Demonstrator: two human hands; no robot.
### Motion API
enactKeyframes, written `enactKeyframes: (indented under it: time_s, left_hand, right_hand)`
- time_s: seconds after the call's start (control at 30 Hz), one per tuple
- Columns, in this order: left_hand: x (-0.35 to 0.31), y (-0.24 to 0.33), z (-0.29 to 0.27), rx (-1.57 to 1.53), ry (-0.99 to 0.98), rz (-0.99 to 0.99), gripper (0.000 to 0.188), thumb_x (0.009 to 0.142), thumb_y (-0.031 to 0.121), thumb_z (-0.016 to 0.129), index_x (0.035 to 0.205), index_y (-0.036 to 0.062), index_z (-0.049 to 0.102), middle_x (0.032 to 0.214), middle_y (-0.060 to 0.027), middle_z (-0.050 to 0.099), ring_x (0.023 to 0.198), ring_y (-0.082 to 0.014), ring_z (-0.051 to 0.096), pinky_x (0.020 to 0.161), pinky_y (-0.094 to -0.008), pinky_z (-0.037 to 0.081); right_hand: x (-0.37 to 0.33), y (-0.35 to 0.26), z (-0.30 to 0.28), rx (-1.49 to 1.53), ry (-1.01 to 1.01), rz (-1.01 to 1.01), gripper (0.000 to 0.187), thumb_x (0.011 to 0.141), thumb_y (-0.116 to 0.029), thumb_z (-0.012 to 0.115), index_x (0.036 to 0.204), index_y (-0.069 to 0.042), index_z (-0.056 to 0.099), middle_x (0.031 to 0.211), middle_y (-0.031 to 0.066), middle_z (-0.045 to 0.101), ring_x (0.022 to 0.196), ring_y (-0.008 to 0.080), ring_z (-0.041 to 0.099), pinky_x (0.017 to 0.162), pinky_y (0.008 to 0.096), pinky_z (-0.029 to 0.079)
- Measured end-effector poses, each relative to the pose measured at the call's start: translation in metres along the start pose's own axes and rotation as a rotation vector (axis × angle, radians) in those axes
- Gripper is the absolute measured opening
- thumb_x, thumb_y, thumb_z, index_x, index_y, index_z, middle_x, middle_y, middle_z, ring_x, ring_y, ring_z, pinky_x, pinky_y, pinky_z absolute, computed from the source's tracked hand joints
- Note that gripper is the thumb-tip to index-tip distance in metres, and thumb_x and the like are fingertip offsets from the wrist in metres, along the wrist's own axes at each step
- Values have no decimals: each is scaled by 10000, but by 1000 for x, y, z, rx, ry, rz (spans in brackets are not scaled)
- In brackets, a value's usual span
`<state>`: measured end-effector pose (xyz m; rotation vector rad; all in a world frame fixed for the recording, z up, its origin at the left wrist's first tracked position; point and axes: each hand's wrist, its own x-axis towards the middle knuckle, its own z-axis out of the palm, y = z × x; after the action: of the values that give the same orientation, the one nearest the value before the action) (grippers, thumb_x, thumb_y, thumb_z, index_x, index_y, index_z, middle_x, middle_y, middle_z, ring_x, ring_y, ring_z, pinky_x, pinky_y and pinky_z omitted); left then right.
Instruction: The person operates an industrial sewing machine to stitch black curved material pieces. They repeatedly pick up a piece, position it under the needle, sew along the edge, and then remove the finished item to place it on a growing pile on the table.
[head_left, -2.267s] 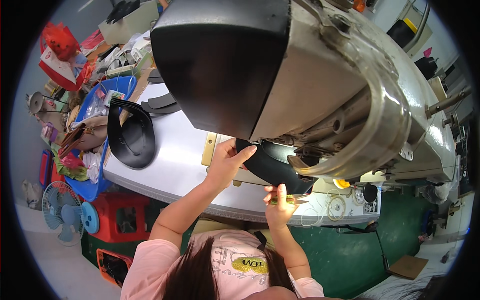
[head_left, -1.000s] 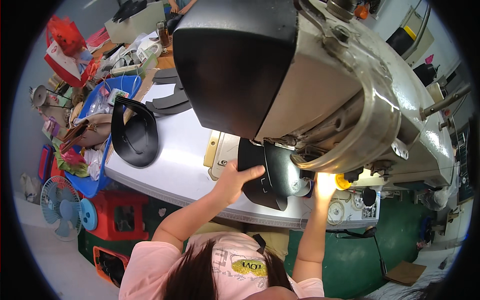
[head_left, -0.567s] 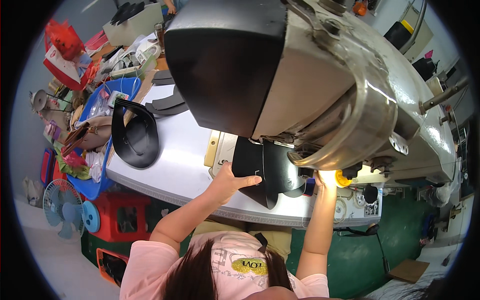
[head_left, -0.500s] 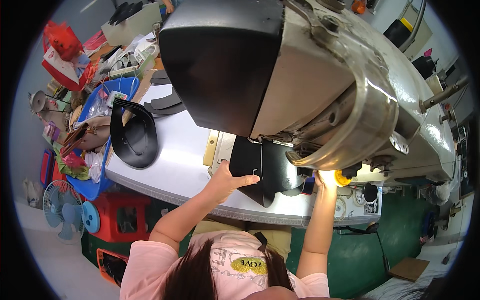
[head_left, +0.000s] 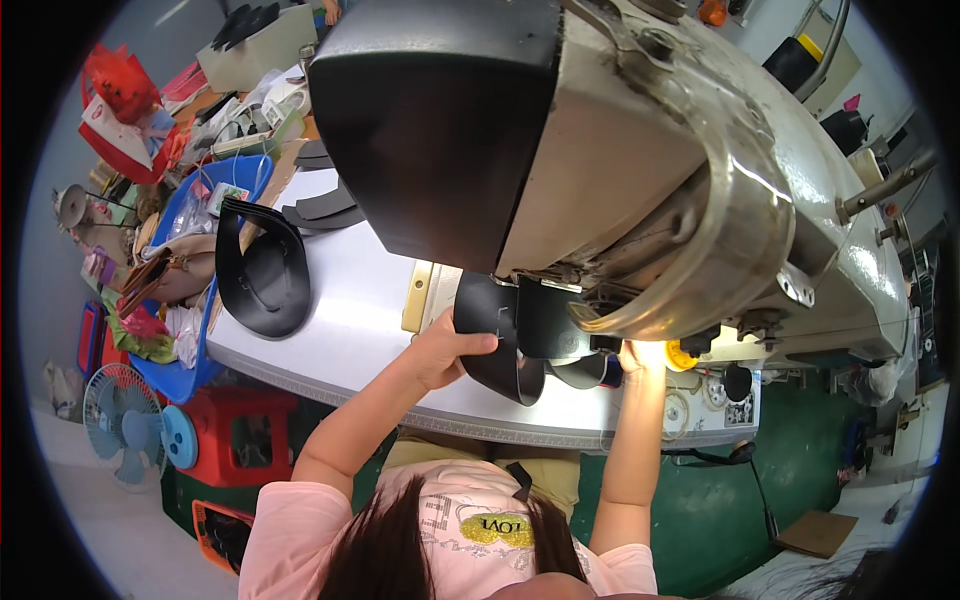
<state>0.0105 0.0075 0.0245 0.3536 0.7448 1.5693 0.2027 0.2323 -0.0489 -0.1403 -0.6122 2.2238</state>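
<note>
A large sewing machine [head_left: 640, 150] fills the upper middle. Under its head is a black, smooth, leather-like curved piece [head_left: 482, 325] with a small slit mark, its lower edge bent up. My left hand [head_left: 440, 355] grips its left edge, thumb lying on top and fingers tucked beneath. A second black panel [head_left: 545, 325] joins or overlaps it on the right; I cannot tell which. My right hand [head_left: 640, 357] is at the right end, beside the glowing yellow lamp [head_left: 682, 355]. Its fingers are mostly hidden by the machine, so their hold does not show.
Left on the white table [head_left: 350, 290] stands a stack of looped black pieces [head_left: 265, 270], with flat black strips [head_left: 325, 207] behind. Beyond the table edge are a crowded blue basket [head_left: 190, 370], a red stool [head_left: 240, 430] and a blue fan [head_left: 125, 420].
The black piece has turned and its lower edge now curls up more. My left hand has shifted slightly left, its thumb further onto the piece's edge. My right hand stays near the lamp.
</note>
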Motion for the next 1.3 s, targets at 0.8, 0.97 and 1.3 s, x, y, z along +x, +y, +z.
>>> enactKeyframes:
  time_s: [0.8, 0.97, 1.3]
  left_hand:
    - [9, 28, 6, 529, 81, 147, 475, 639, 130, 752, 1016, -12, 500, 894, -66, 571, 798, -126, 552, 758, -264, 454]
    - [18, 28, -1, 576, 107, 229, 549, 633, 153, 757, 1070, -15, 472, 945, -79, 556, 869, -154, 536, 794, -279, 434]
    - [36, 48, 4, 402, 137, 101, 669, 622, 38, 732, 1185, -15, 374, 1092, -134, 499, 1024, -221, 477, 920, -300, 350]
  right_hand:
    - [44, -7, -75, -221, 185, -215, 394, 889, -272, 389, 1228, -77, 350, 1209, 99, 408, 1067, 215, 428, 890, 341, 385]
    - [53, -8, -67, -263, 188, -238, 388, 878, -283, 420, 1200, -73, 371, 1163, 93, 431, 1019, 202, 448, 851, 330, 404]
    - [60, -3, -42, -440, 178, -322, 380, 857, -305, 480, 1145, -65, 415, 1072, 79, 478, 924, 176, 489, 772, 308, 443]
